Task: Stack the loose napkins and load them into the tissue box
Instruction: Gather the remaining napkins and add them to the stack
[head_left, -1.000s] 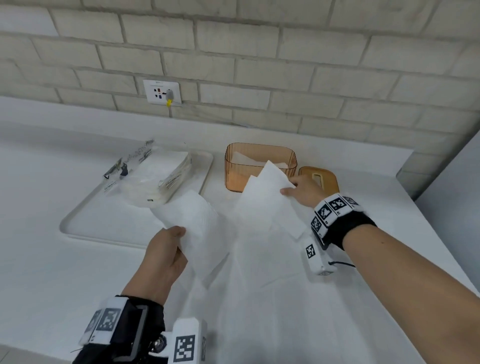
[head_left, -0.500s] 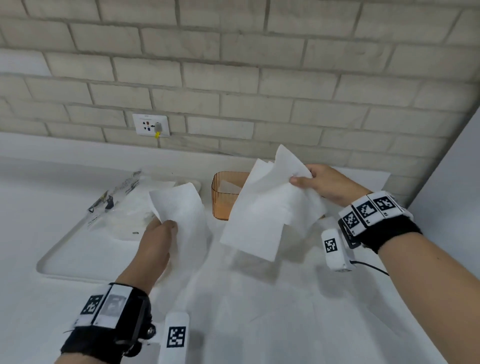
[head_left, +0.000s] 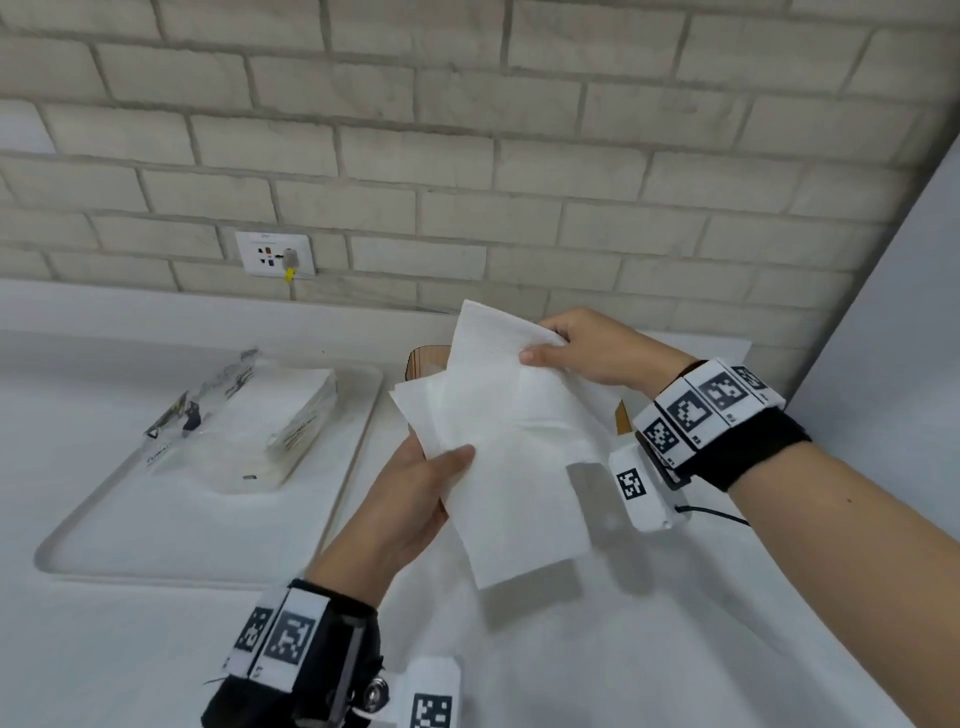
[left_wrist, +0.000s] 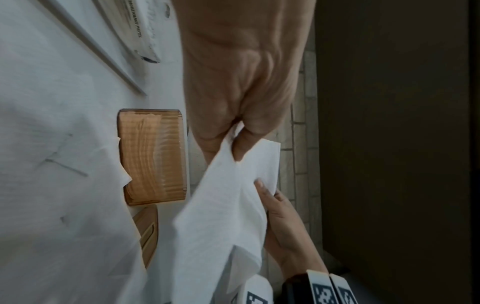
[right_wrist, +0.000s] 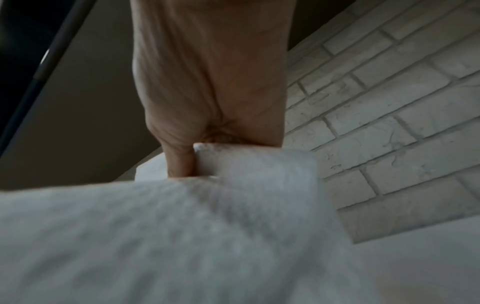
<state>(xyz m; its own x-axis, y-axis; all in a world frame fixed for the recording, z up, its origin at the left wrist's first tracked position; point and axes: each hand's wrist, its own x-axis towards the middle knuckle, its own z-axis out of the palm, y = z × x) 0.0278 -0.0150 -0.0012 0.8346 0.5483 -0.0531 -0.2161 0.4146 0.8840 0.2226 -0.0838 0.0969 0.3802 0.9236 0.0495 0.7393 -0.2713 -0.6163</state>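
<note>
A white tray sits on the white counter to the left, carrying an opened plastic pack of napkins. On the brick wall behind it a wall socket has a plug with a yellow tag. The amber tissue box stands against the wall just right of the tray, its wooden lid lying flat beside it; from the head view the raised paper hides nearly all of the box — only a corner shows. More loose sheets lie spread on the counter below the hands.

The napkins are held in the air in front of the box, several sheets overlapping unevenly. The left hand pinches their lower left edge, thumb on top and fingers curled underneath. The right hand pinches the upper right corner between thumb and fingers.

A second ago the hands were apart, each holding its own sheets low near the counter — the left a single napkin, the right a few. Now both hands have come together and higher, and the sheets form one overlapping bunch. The box, plainly visible then, is now covered.
</note>
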